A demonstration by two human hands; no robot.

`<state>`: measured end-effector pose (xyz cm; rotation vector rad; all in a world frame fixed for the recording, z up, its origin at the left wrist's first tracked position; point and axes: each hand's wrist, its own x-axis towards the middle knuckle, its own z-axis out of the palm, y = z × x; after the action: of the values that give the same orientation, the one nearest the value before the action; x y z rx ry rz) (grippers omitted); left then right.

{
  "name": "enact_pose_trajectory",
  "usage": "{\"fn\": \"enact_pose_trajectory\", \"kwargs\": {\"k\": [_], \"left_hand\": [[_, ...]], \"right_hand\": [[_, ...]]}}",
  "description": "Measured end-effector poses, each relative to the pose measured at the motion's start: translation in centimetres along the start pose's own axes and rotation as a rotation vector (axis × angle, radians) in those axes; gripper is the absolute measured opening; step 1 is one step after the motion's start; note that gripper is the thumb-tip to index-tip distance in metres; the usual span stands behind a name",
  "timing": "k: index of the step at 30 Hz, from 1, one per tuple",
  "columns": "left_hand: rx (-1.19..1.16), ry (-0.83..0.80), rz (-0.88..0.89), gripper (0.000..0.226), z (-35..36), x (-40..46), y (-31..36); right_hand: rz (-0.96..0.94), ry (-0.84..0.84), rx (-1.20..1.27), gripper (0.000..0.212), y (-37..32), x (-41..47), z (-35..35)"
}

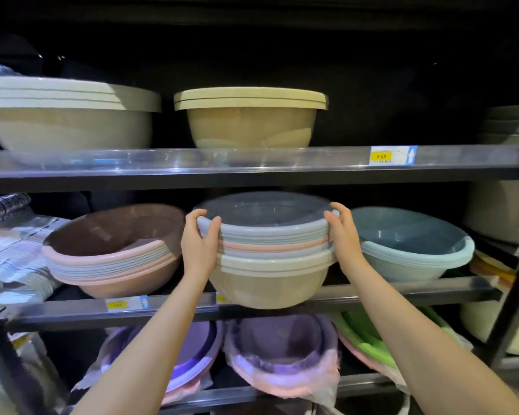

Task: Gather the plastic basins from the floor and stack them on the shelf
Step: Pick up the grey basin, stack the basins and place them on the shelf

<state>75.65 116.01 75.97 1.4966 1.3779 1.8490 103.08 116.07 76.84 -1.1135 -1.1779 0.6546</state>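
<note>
At the front edge of the middle shelf (pixel 402 290), we hold a nested stack of basins (pixel 270 253) with both hands, its beige bottom basin hanging partly over the edge. Our left hand (pixel 200 245) grasps the stack's left rim, thumb over the top; our right hand (pixel 343 235) grasps the right rim the same way. The stack's rims show grey-blue, pink and cream layers. Just left of it on the same shelf sits a pink stack (pixel 114 253), tilted toward us, and just right a pale blue stack (pixel 411 250). Above, the upper shelf (pixel 192 172) carries two beige stacks (pixel 250 115) and a yellow price tag (pixel 381 156).
</note>
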Motion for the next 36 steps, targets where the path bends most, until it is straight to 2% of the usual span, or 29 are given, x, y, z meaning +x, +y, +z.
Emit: {"fn": "enact_pose_trajectory", "kwargs": {"k": [4,8,13,19,21,24,27,31,33,36], "left_hand": [[0.027,-0.031,-0.043,0.027,1.4,2.9,-2.2],[0.054,-0.047,-0.13,0.052,2.7,5.4,-4.1],[0.04,-0.102,-0.056,0.035,3.8,6.1,-5.3],[0.085,-0.111,-0.052,0.06,3.9,4.6,-7.9],[0.105,-0.121,-0.1,0.067,3.9,4.4,-8.2],[0.144,-0.141,-0.129,0.073,3.8,4.2,-7.9],[0.288,-0.172,-0.075,0.071,2.9,3.0,-6.9],[0.538,-0.281,-0.051,0.065,1.5,1.1,-3.7],[0.623,-0.355,-0.055,0.065,1.0,-0.6,-1.7],[0.738,-0.423,0.007,0.053,0.1,-3.8,2.1]], "right_hand": [[0.03,0.017,0.015,0.048,1.6,3.0,1.7],[0.048,0.059,0.03,0.054,3.1,5.5,2.7],[0.06,0.058,0.032,0.048,5.3,6.2,2.9],[0.045,-0.003,0.038,0.051,7.4,5.3,2.8],[0.033,-0.003,0.005,0.059,7.7,5.2,2.8],[0.015,0.009,-0.104,0.072,7.6,5.0,3.0],[0.056,-0.05,-0.267,0.073,6.9,4.3,2.3],[0.087,-0.236,-0.533,0.068,4.2,2.4,0.1],[0.052,-0.336,-0.678,0.065,2.5,1.0,-1.1],[0.003,-0.454,-0.869,0.062,-0.5,-1.4,-3.1]]}}
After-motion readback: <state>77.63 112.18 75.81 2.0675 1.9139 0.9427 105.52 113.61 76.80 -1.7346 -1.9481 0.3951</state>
